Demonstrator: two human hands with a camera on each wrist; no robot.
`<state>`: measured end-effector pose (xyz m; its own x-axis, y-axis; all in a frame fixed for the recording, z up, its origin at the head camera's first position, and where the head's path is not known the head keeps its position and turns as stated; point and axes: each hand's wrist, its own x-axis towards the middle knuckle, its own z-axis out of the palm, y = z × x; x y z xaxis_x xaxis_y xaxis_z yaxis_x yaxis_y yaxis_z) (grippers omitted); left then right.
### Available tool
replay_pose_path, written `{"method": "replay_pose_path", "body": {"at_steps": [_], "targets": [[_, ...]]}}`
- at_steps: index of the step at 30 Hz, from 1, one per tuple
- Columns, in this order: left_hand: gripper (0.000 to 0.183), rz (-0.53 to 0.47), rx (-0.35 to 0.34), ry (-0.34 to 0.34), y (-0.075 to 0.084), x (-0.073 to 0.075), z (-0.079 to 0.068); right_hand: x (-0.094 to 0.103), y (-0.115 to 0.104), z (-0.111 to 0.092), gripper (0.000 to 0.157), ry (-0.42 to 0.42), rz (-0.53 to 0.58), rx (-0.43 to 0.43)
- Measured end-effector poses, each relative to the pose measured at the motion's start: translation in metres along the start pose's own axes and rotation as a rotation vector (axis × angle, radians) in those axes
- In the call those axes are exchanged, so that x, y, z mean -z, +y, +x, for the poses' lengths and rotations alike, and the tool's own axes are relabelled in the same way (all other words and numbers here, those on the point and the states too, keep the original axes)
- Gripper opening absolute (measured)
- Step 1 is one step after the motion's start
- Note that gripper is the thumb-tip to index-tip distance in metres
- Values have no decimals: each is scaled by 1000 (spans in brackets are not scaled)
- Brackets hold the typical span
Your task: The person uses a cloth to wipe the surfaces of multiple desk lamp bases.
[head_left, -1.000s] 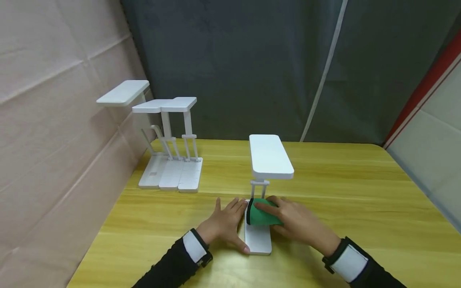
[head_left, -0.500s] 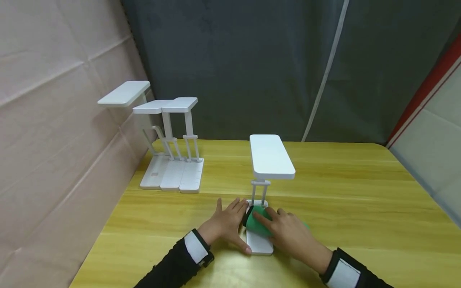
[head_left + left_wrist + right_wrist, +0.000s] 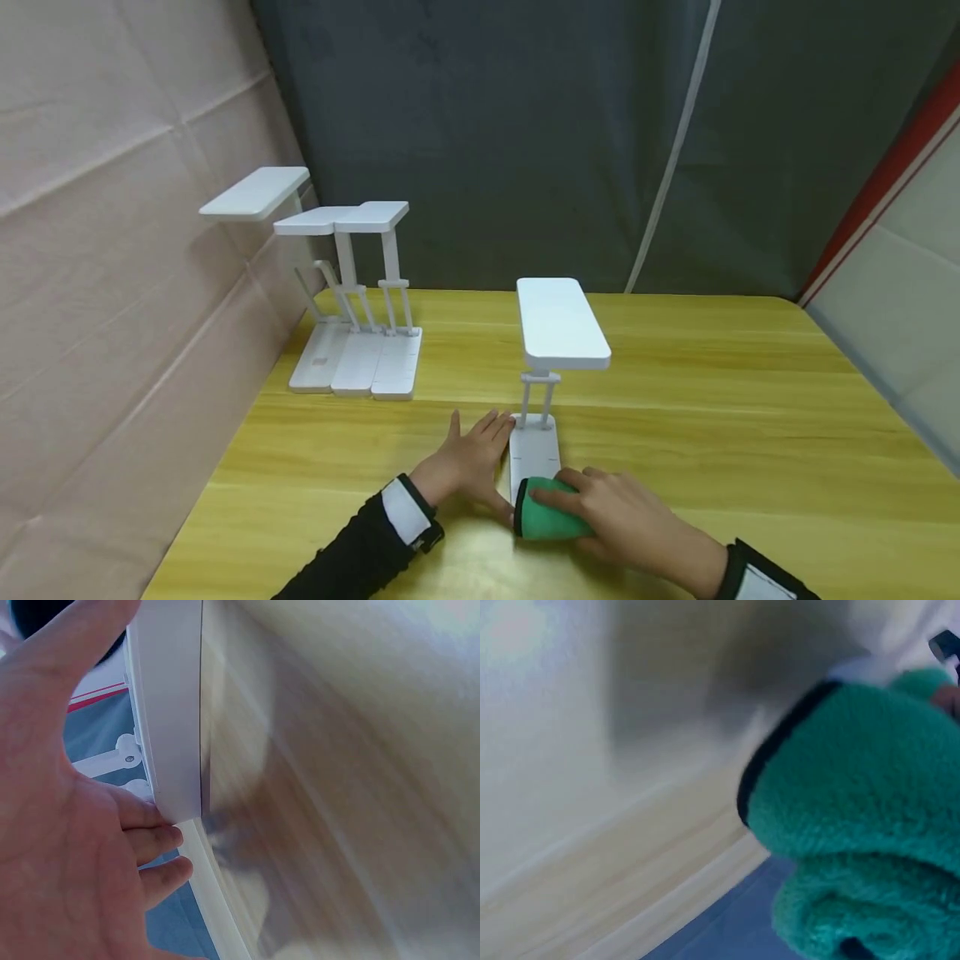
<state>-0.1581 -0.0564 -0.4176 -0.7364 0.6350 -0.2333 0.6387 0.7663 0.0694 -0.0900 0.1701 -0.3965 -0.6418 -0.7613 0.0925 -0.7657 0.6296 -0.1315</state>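
A white folding desk lamp stands upright in front of me, its flat head above a slim base. My left hand lies along the base's left side, fingers straight and spread. In the left wrist view, the left fingertips are right at the base's edge, with the thumb toward its other end. My right hand holds a folded green cloth with black trim over the front end of the base. The cloth looks thick and fluffy in the right wrist view and hides that end.
Several similar white lamps stand close together at the table's back left, their bases side by side. The wooden table meets a dark curtain behind and a pale cloth wall on the left.
My right hand has slid the green cloth along the base toward me, from near the rods to the front end, uncovering the base's rear part. The left hand has stayed in place.
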Motion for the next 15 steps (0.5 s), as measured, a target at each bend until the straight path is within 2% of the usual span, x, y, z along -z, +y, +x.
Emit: {"method": "replay_pose_path", "body": {"at_steps": [2,4,6,8,11,15], "targets": [[122,-17,-6,-3,-1,0,-1,5,5,-3,63,0,114,5],[123,-50,-14,0,-1,1,-2,11,15,-5,64,35,178,-33],[123,-70,-22,10,-2,2,-2,16,30,-6,64,94,173,-146],[124,-81,-25,18,-2,2,-2,17,46,-4,63,155,78,-284],[124,-77,-22,13,-3,1,-2,8,65,3,62,173,-103,-450],[124,-95,-20,1,-1,1,-2,-12,72,12,58,183,-242,-487]]}}
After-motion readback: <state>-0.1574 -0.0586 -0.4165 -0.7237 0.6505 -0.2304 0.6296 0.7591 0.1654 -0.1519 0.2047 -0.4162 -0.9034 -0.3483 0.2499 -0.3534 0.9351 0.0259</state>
